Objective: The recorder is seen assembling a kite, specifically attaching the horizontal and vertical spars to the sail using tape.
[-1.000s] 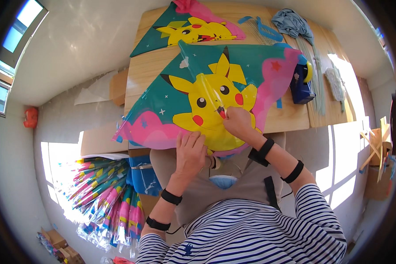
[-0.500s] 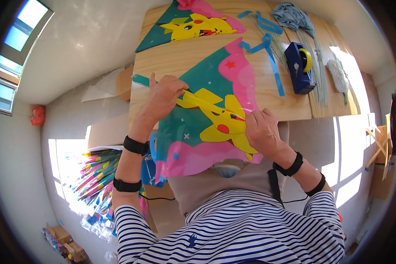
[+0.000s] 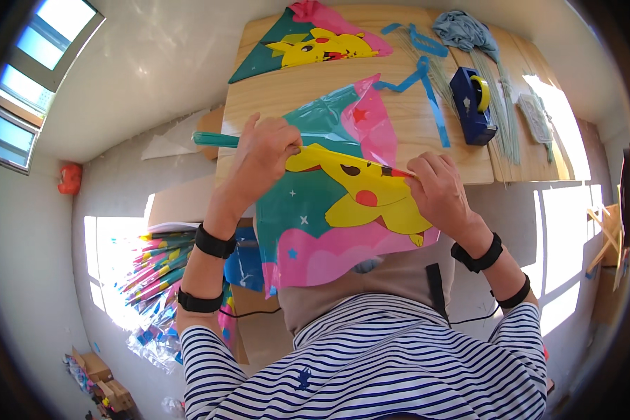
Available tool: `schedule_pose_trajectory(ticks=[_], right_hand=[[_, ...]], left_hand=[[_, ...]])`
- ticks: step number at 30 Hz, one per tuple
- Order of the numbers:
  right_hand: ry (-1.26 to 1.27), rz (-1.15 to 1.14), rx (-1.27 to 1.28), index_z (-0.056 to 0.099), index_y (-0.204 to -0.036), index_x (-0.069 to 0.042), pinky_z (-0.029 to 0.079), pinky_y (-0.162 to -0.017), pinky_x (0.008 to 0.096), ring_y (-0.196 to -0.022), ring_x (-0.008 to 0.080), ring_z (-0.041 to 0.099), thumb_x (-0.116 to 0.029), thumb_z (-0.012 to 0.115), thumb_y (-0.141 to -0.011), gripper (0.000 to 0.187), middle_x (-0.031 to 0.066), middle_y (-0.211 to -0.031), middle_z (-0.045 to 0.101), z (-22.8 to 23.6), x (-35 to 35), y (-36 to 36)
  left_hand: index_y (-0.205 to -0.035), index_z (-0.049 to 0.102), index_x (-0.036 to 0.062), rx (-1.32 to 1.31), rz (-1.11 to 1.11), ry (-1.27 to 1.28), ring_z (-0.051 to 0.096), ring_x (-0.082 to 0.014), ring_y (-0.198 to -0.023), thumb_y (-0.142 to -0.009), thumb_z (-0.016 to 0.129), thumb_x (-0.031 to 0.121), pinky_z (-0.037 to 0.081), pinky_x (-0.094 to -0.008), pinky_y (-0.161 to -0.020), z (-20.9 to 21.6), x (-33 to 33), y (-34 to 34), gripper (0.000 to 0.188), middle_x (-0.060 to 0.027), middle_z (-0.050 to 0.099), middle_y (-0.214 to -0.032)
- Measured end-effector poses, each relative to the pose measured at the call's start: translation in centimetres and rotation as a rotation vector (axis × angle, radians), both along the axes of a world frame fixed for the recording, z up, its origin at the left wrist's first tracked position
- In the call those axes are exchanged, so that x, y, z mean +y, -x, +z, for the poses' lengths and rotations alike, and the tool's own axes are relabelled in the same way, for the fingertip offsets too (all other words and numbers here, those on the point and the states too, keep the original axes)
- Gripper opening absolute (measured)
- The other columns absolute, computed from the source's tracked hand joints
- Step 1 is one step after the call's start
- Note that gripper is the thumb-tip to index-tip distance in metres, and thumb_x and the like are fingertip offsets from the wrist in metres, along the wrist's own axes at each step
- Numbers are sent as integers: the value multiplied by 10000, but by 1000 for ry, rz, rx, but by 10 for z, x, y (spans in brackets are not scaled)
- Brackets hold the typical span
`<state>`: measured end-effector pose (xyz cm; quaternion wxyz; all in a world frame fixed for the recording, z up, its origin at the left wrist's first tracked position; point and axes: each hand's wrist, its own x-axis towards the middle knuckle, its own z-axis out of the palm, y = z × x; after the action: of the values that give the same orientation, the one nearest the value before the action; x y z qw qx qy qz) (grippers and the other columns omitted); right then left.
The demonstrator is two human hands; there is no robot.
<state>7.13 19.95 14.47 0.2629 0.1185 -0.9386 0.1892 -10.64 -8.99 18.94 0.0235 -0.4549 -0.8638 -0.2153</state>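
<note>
A thin, shiny kite sheet (image 3: 308,245), green and pink with a yellow cartoon animal, spans the space between my hands over the table's near edge. My left hand (image 3: 266,150) is closed around its left part, and a narrow folded green end (image 3: 213,139) sticks out beyond the fist. My right hand (image 3: 437,183) pinches the sheet's right part. A straight crease runs taut from hand to hand across the printed animal. The sheet's far part lies on the table; its near part hangs toward my lap. Both sets of fingertips are partly hidden.
A similar kite (image 3: 315,45) lies on the wooden table's (image 3: 259,105) far side. Blue ribbon (image 3: 432,105), a navy tape dispenser (image 3: 472,105), thin rods (image 3: 504,119), a clear box (image 3: 535,117) and a grey-blue cloth (image 3: 465,33) lie rightward. Folded kites (image 3: 157,273) are piled at left.
Both hands have lifted the crease slightly, and my right hand has moved right, pulling it straighter. More of the folded green end shows past my left hand.
</note>
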Motion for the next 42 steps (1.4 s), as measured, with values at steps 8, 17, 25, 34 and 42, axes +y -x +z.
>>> schedule_pose_trajectory(ticks=[8, 17, 25, 34, 42], right_hand=[[236, 154, 169, 656, -1011, -19, 485, -792, 441, -885, 346, 620, 11, 763, -759, 275, 129, -938, 641, 59, -52, 32], [500, 138, 147, 658, -884, 20, 470, -605, 361, -692, 296, 607, 95, 702, -816, 110, 138, -779, 628, 72, -50, 18], [498, 189, 134, 648, -865, 21, 457, -594, 339, -673, 260, 607, 101, 709, -813, 113, 120, -756, 616, 86, -54, -4], [597, 169, 85, 644, -860, 24, 439, -587, 317, -645, 227, 568, 130, 702, -806, 133, 104, -738, 591, 84, -52, -13], [633, 175, 72, 641, -857, 24, 438, -580, 315, -636, 225, 566, 130, 701, -803, 134, 104, -730, 591, 82, -52, -14]], left_hand=[[-887, 638, 68, 479, -84, -94, 620, -284, -933, -796, 715, 20, 389, -595, -1135, 55, 58, -65, 129, -72, 591, -832], [-1172, 713, 70, 542, 104, -543, 628, -307, -1227, -784, 823, 38, 406, -553, -1137, 114, 15, -80, 405, -149, 669, -1270], [-1324, 628, -7, -416, 28, -1025, 715, -268, -1120, -837, 834, 36, 606, -373, -934, 122, -36, -55, 531, -155, 740, -1138], [-1280, 643, 3, -496, -116, -1134, 768, -273, -983, -856, 812, 13, 653, -363, -838, 115, -41, -51, 456, -145, 756, -1055], [-1238, 637, -32, -577, -116, -1234, 769, -277, -930, -895, 747, -62, 635, -334, -840, 112, -39, -54, 361, -153, 750, -995]])
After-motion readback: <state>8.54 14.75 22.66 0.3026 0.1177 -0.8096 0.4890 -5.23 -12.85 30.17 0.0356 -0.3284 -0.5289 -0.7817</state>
